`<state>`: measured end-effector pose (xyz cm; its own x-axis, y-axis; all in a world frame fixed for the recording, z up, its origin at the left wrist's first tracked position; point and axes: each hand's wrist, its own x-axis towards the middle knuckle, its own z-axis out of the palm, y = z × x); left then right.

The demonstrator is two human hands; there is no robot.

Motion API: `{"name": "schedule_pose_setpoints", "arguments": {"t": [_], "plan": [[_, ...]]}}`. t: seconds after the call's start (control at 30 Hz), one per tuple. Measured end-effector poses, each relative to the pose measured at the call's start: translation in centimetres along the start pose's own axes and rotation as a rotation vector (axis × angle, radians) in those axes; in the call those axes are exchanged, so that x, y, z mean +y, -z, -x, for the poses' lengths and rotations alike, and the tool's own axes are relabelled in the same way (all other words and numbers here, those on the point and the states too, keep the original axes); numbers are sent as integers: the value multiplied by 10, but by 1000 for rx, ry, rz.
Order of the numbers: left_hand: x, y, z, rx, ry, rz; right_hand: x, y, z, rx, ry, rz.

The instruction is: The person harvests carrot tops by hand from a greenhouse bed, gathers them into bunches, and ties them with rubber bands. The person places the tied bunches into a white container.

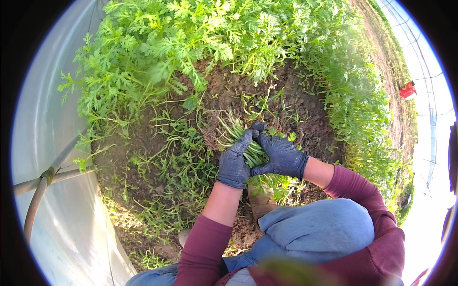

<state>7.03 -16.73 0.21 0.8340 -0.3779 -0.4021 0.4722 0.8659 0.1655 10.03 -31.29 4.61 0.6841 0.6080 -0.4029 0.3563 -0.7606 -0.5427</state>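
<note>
Both hands wear dark, soil-smeared gloves and meet around a bunch of leafy greens. My left hand is closed round the stems from the left side. My right hand wraps the same bunch from the right, its thumb and fingers close to the left hand's. Pale stem ends and thin roots fan out from the bunch toward the upper left. Its leaves hang below the hands, over my boot. Parts of the stems are hidden by the gloves.
Tall leafy plants stand ahead and down the right side. Loose cut greens lie on brown soil left of my hands. A plastic sheet wall with metal pipes borders the left. A red object is far right.
</note>
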Motion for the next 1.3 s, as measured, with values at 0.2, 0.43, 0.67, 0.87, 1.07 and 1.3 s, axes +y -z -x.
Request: {"name": "schedule_pose_setpoints", "arguments": {"t": [0.2,0.43,0.67,0.87,1.07,1.3], "plan": [[11,-6,5,-159,-92,-468,3,-2,0,-180,-74,-938],[11,1,-3,-66,-8,-376,-6,7,-3,-273,-230,-1086],[6,18,-8,138,-103,-422,3,39,-19,141,-148,-397],[-1,16,-8,94,-93,-731,-13,36,-36,85,-151,-330],[3,8,-3,137,80,-405,-9,25,-46,259,-151,-615],[10,9,-5,348,63,-328,-18,11,-6,264,-135,-483]]}}
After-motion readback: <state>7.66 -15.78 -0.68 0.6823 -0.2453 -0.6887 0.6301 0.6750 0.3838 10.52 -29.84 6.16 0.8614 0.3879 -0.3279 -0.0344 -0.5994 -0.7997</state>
